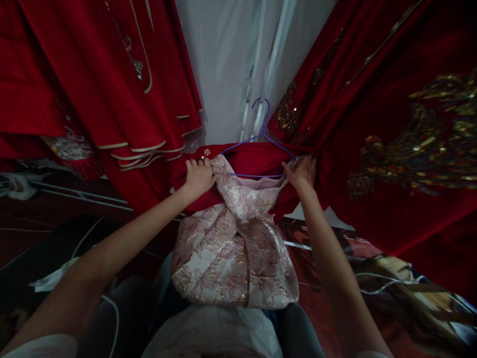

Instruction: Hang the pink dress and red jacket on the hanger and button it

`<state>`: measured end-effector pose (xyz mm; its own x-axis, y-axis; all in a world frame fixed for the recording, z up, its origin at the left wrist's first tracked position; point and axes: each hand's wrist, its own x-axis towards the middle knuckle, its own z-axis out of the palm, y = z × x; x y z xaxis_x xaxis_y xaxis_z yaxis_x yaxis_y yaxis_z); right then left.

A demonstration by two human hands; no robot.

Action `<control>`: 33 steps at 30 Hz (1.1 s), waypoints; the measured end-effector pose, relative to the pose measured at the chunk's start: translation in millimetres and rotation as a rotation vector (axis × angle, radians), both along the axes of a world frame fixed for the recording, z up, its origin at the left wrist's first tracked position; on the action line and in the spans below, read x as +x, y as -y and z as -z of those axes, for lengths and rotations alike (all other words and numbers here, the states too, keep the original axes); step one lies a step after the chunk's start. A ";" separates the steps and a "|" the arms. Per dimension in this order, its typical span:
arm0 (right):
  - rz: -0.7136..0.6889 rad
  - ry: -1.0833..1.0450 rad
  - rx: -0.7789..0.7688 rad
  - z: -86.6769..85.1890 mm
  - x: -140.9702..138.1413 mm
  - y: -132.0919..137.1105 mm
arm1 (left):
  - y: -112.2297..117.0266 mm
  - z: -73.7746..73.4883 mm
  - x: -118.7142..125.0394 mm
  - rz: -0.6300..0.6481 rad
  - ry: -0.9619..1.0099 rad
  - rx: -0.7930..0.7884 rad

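A pale pink brocade dress (223, 253) with gold-toned pattern and a gathered waist lies over my lap, its neckline on a thin purple hanger (267, 119). Red cloth (246, 161) with a small pearl flower (207, 152) spreads behind the neckline. At the dress's left shoulder, my left hand (200, 177) is closed over the red cloth, its thumb beside the dress edge. My right hand (302, 172) grips the right shoulder of the dress near the hanger's end. What lies under the fingers is partly hidden.
Red garments with pale piping (149, 114) hang at the left. A red garment with gold sequin embroidery (421, 154) hangs at the right. Between them stands a pale grey surface (219, 64) with metal rails. White cables (387, 278) and clutter lie low at the right.
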<state>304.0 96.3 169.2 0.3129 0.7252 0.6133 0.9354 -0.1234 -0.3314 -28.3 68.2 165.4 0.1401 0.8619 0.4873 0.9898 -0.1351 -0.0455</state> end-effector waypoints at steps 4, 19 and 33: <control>-0.068 -0.002 -0.226 -29.5 20.1 10.9 | -3.1 -6.2 -11.0 0.039 0.070 -0.093; -0.634 -0.542 0.009 -25.3 46.0 51.6 | -29.3 -15.4 -28.5 0.396 0.601 0.063; -0.018 -0.719 0.062 69.7 61.6 75.8 | -1.5 6.6 -67.0 0.127 0.202 -0.365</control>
